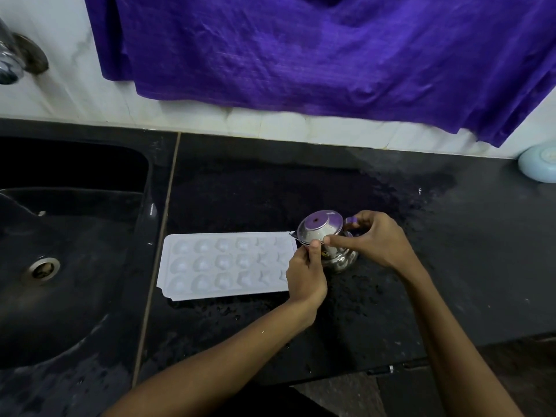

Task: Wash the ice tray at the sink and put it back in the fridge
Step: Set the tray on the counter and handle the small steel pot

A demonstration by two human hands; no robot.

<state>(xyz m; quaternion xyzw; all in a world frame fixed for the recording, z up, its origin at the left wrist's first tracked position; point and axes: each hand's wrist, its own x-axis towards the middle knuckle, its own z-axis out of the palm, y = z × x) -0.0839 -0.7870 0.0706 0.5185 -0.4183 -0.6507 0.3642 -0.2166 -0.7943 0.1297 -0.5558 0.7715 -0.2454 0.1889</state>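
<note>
A white ice tray [224,264] lies flat on the wet black counter, just right of the sink, its round and star-shaped cups facing up. At the tray's right end stands a small steel jug with a lid [323,234]. My left hand [305,276] pinches the lid's rim from the near side and covers the tray's right edge. My right hand [380,239] grips the jug's handle from the right, index finger stretched across the lid.
A black sink [75,236] with a steel drain [42,270] fills the left. A tap [10,60] sticks out of the white wall above it. Purple cloth [331,52] hangs over the wall. A pale blue dish [540,164] sits at the far right. The counter edge [391,370] runs near my body.
</note>
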